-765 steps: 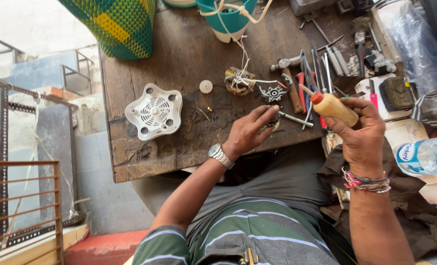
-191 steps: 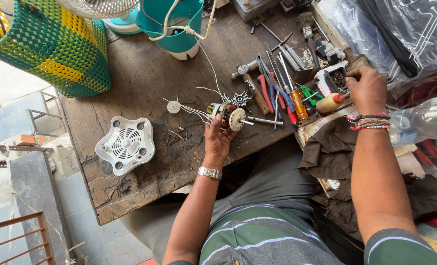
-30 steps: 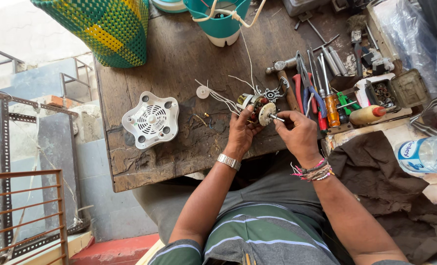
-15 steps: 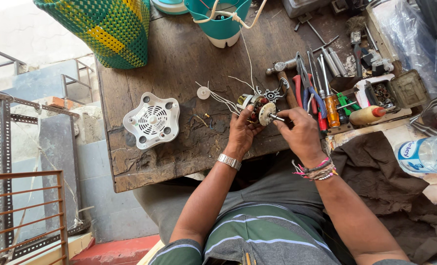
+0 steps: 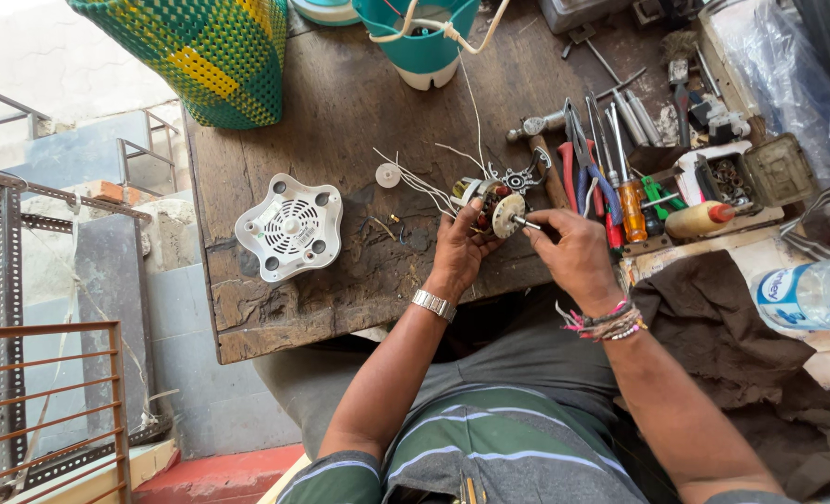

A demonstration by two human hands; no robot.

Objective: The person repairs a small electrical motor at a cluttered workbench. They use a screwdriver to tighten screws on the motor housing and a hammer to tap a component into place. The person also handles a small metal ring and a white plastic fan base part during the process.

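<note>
Copper windings show in the small motor (image 5: pixel 491 207) that you hold just above the near edge of the worn wooden bench (image 5: pixel 340 121), a little right of its middle. Your left hand (image 5: pixel 459 245) cups the motor from below and from the left, fingers closed around its body, which keeps the pale round end plate turned toward your right hand (image 5: pixel 573 254). That hand pinches the thin metal shaft (image 5: pixel 527 223) sticking out of the plate, thumb and forefinger closed on it; held so, the motor sits steady while the shaft can be turned or pulled, though I judge that only from the grip. Thin white wires (image 5: pixel 415 182) trail from the motor to the left and far across the bench, so it lies loose and not fixed down. A white vented cover (image 5: pixel 289 227) rests flat to the left, well apart, and a small white disc (image 5: pixel 389 175) lies between them. Screwdrivers and pliers (image 5: pixel 611 177) lie side by side just right of your hands, within easy reach. Your left palm hides the underside of the motor, and its far side blurs into a dark metal bracket (image 5: pixel 517 177). A teal appliance (image 5: pixel 421 37) and a green and yellow woven basket (image 5: pixel 209 51) are cut off at the far edge.
</note>
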